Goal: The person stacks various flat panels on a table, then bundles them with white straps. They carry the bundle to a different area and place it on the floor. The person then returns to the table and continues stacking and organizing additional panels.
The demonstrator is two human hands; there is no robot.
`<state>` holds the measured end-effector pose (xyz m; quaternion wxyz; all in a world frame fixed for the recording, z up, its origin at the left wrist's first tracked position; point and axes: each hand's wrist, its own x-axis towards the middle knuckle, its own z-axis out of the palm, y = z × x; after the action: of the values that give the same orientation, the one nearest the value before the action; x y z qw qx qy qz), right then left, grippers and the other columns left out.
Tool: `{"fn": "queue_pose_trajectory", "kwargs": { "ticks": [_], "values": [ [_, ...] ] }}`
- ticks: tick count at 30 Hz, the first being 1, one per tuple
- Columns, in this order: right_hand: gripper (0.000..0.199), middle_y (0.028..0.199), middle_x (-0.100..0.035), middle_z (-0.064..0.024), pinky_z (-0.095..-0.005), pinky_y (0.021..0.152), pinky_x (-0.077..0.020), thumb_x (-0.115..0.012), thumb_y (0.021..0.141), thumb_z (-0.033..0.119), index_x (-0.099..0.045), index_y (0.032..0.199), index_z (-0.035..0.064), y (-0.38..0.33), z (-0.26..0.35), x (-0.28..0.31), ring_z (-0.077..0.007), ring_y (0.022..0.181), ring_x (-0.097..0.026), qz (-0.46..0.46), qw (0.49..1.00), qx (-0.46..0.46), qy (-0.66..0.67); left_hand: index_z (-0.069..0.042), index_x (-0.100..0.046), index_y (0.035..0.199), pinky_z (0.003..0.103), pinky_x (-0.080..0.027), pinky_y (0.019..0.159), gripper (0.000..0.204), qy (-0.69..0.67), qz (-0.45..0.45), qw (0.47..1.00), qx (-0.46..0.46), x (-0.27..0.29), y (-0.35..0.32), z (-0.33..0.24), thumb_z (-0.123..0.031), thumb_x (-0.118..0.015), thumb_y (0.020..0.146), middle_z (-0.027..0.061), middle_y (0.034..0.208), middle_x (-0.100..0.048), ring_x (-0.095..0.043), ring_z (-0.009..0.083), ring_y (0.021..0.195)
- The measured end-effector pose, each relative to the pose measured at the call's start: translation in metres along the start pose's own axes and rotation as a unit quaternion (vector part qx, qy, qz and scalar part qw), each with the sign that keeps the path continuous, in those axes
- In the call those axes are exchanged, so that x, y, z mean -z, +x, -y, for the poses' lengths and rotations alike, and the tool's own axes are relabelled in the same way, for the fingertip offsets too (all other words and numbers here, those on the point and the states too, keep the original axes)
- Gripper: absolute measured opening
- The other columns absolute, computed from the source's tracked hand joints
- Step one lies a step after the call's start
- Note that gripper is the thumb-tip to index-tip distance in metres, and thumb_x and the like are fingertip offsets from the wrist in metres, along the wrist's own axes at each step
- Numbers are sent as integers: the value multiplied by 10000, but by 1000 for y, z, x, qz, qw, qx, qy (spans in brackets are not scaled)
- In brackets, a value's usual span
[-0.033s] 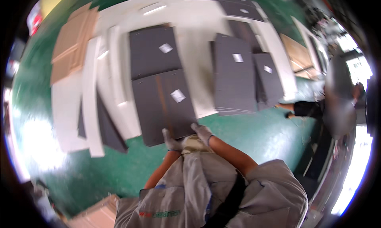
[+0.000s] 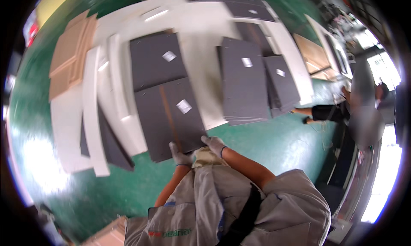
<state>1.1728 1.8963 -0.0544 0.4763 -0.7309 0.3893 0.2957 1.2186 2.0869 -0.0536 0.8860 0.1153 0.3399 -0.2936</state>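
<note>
Pale grey work gloves cover the left grip (image 2: 180,156) and right grip (image 2: 214,145); short-sleeved grey shirt, dark strap across the chest.

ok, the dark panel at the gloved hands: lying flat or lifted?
Cannot tell: dark panel shows face-up, both gloved hands at its near edge, any gap beneath hidden.

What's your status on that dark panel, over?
Both gloved hands, left hand and right hand, on near edge of dark grey panel. White boards alongside left.

Bare green floor (image 2: 274,143) (right of the hands) lies open; dark panels (image 2: 171,113) crowd ahead.
</note>
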Motion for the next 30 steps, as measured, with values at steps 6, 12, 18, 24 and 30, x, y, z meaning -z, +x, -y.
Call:
{"fn": "queue_pose_trajectory", "kwargs": {
  "ticks": [6, 12, 18, 24, 30],
  "values": [
    [452, 1125, -765, -92, -308, 859, -559, -747, 960, 280, -692, 1279, -35, -31, -50, 126, -164, 990, -684, -251, 912, 136, 295, -186, -528, 1531, 596, -348, 1191, 904, 38, -91, 995, -19, 60, 46, -8, -765, -689, 856, 101, 1562, -505, -458, 371, 1407],
    [337, 1158, -761, -195, -390, 1013, -527, -680, 937, 287, -762, 1136, 28, 2, -165, 291, -336, 1125, -713, -556, 808, 118, 154, -192, -535, 1523, 563, -447, 1105, 924, 119, -116, 985, -54, 38, 33, -8, -798, -682, 841, 78, 1492, -563, -533, 343, 1308],
    [891, 1496, -553, -237, -474, 1132, -454, -793, 825, 553, -528, 1495, 27, 24, -240, 472, -406, 1384, -529, -539, 836, -86, 65, -27, -583, 1385, 422, -510, 930, 726, 648, -510, 501, -263, 54, -2, 15, -570, -747, 932, 125, 1187, -667, -632, 331, 1000],
    [1135, 1560, -476, -246, -442, 1147, -468, -879, 708, 637, -435, 1535, -2, 66, -275, 626, -382, 1416, -513, -400, 911, -81, -59, -4, -636, 1231, 374, -521, 970, 324, 806, -102, 534, -235, -113, 53, 167, -188, -647, 965, 134, 1171, -687, -659, 266, 1085],
    [1175, 1455, -596, -204, -472, 1114, -479, -854, 645, 766, -496, 1498, 42, 64, -246, 596, -354, 1364, -569, -326, 934, -137, -39, 51, -598, 1345, 326, -500, 1058, 386, 784, 156, 584, -140, -243, 85, 320, -119, -653, 1003, 125, 1330, -662, -645, 197, 1207]
  ]
}}
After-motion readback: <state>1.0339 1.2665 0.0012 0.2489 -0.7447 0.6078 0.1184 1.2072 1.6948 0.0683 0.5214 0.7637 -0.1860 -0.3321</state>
